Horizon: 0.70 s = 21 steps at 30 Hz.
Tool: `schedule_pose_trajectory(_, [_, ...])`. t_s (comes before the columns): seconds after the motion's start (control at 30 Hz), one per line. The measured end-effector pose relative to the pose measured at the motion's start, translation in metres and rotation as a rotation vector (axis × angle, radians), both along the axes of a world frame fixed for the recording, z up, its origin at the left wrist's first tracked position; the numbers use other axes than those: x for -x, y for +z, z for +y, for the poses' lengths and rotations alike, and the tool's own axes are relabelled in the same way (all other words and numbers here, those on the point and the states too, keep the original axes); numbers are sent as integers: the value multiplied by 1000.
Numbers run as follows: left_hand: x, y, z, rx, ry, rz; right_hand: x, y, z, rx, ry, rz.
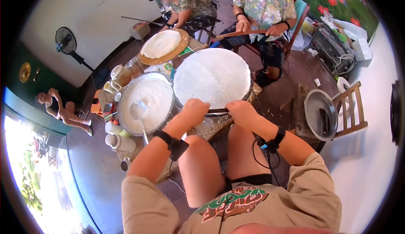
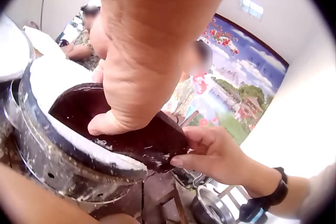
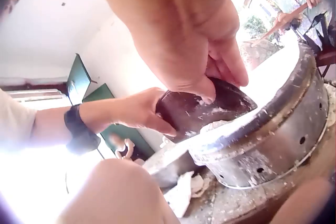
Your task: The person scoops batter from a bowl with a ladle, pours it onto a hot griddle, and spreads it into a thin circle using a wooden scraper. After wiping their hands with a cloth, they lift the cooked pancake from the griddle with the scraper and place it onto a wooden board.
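Both hands hold a dark, curved scraper (image 2: 126, 142) at the near edge of a round griddle (image 1: 213, 76) covered by a thin white layer. The left hand (image 1: 195, 111) grips the scraper's left end, thumb on its near face. At its right end the right hand (image 1: 242, 112) pinches it between thumb and fingers. In the right wrist view the scraper (image 3: 202, 111) is tilted, its lower edge by the griddle's rim, with white batter smears on it. The griddle rests on a perforated metal drum (image 3: 262, 163).
Left of the griddle stands a basin of white batter (image 1: 152, 92) with a ladle (image 1: 138, 111). Behind is a round board (image 1: 182, 50) bearing a white sheet. Jars and a flask (image 1: 120, 142) stand near left; a metal basin (image 1: 310, 111) sits right. Two people sit opposite, another far left.
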<state>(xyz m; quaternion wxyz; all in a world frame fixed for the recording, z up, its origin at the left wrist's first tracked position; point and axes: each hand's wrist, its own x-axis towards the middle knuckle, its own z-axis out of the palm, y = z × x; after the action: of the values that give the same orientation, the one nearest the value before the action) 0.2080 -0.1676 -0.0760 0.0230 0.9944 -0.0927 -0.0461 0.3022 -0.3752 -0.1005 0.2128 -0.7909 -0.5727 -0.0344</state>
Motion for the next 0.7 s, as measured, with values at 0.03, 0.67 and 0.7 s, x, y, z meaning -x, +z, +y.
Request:
schedule_pose_trajectory(0.03, [2,7,14,71,11,-80,-3,11,11,-54,4,2])
schedule_pose_trajectory(0.67, [-201,-65,228,-61,274,-389,-191,-30,241,-62,-129,-181])
schedule_pose_trajectory(0.7, [-203,-64,230,-53,271,-379,-192,-32,246,-18,-145,-187])
